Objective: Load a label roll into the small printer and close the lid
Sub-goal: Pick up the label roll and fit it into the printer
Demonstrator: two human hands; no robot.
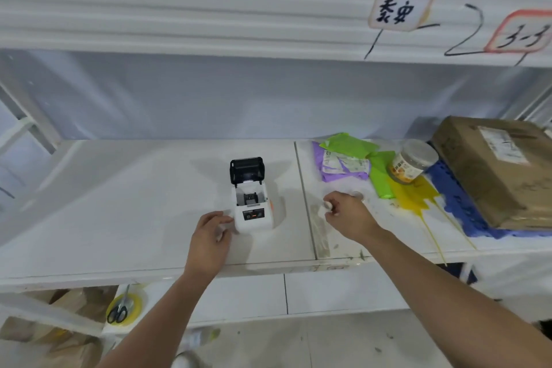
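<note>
Small white printer (254, 212) sits mid-counter (119, 203), black lid (247, 171) tipped up, bay open. Left hand (209, 236) — grip loosely curled, fingertips just touching the printer's left side. Right hand (343, 212) pinches a small white roll (328, 205) — blurry. Shelf tags (400, 7) handwritten, unreadable to me.

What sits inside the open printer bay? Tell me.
The printer has its black lid raised. Inside the bay, only a dark mechanism shows; no label roll is visible there. The bay floor below it is shadowed, so I cannot see it.
</note>
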